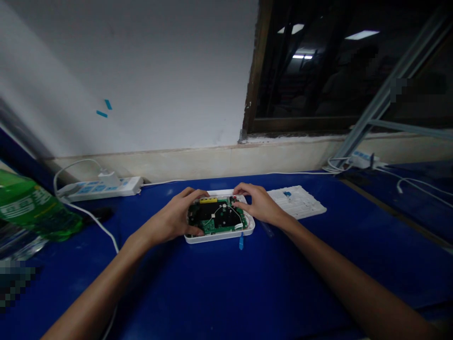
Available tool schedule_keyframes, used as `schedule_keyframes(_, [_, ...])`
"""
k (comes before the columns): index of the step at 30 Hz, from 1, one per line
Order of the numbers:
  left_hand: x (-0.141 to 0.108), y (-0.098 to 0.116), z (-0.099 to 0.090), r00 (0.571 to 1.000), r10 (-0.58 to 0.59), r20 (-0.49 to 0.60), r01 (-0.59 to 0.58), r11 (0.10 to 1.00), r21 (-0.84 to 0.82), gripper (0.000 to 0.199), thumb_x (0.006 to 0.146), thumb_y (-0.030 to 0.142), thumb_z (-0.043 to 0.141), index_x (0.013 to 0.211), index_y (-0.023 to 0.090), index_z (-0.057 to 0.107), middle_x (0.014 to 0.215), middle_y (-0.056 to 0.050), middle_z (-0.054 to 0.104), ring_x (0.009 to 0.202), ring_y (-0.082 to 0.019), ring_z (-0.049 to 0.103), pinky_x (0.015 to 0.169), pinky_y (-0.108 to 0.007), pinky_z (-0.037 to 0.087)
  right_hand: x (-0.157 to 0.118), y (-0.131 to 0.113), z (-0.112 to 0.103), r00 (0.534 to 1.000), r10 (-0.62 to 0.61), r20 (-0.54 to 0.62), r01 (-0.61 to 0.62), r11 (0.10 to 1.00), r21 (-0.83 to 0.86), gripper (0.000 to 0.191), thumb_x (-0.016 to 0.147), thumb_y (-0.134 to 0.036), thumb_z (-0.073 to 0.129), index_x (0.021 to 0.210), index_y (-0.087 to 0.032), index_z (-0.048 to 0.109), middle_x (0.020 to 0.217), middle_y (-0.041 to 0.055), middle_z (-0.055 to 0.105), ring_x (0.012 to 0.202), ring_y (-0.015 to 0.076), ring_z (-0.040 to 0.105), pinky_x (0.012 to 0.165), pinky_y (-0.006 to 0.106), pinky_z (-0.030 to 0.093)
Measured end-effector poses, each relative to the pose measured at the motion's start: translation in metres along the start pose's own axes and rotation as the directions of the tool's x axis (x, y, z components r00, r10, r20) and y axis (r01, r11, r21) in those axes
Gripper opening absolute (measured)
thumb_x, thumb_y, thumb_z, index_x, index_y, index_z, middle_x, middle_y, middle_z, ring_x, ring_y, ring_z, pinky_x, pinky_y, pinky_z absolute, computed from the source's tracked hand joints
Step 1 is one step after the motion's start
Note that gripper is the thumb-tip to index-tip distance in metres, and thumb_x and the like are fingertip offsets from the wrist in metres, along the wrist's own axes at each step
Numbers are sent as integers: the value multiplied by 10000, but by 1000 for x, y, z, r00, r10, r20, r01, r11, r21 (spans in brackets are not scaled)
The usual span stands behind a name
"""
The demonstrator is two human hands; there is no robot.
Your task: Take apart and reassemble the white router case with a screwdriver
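Board's in its white case, mid-frame; cover still off, right of centre. Left hand spreads wide across the board's left end; right hand curls narrowly at its right, pinching what, I can't tell.

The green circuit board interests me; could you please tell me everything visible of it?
The green circuit board lies flat inside the open white plastic-looking casing. A black area covers much of its middle, a yellow strip runs along part of its far edge, and a thin white cable loops across it. The left hand is at its left end and the right hand at its far right corner; whether they press it is unclear.
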State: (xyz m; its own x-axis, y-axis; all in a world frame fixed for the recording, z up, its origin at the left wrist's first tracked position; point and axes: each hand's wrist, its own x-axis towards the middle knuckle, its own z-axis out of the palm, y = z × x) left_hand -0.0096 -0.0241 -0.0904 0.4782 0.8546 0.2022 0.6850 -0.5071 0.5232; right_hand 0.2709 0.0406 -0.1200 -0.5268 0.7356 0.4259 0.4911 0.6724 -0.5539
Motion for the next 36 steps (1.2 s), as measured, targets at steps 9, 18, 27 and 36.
schedule_keyframes(9, [2, -12, 0, 1000, 11, 21, -11, 1000, -25, 805, 645, 449, 878, 1341, 321, 495, 1307, -69, 517, 1207, -306, 527, 1055, -518, 440, -7, 9, -8, 998, -36, 46, 40, 995, -89, 181, 824, -239, 737, 983, -253, 652, 997, 29, 691, 904, 204, 622, 798, 353, 484])
schedule_keyframes(18, [11, -8, -10, 993, 31, 115, -37, 998, 50, 790, 693, 485, 842, 1370, 322, 468, 1323, -79, 489, 1218, -295, 518, 1065, -492, 434, -5, 5, -29, 998, 57, 36, -61, 990, 130, 152, 861, -313, 695, 990, -237, 671, 956, 27, 732, 825, 168, 680, 761, 315, 535])
schedule_keyframes(27, [40, 51, 21, 948, 179, 263, -248, 933, 260, 938, 702, 647, 770, 1491, 380, 337, 1552, -99, 341, 1429, -402, 301, 1146, -595, 301, -25, 48, -108, 974, 225, -4, -224, 967, -118, 245, 863, -425, 638, 894, -191, 702, 707, 19, 686, 646, 156, 630, 603, 264, 450])
schedule_keyframes(36, [53, 55, 35, 945, 113, 308, -191, 953, 236, 920, 747, 687, 704, 1514, 402, 283, 1594, -110, 283, 1461, -378, 275, 1147, -567, 324, -46, 68, -138, 865, 427, 263, -350, 890, -291, 248, 677, -346, 761, 863, -183, 772, 780, 57, 746, 709, 208, 669, 612, 274, 454])
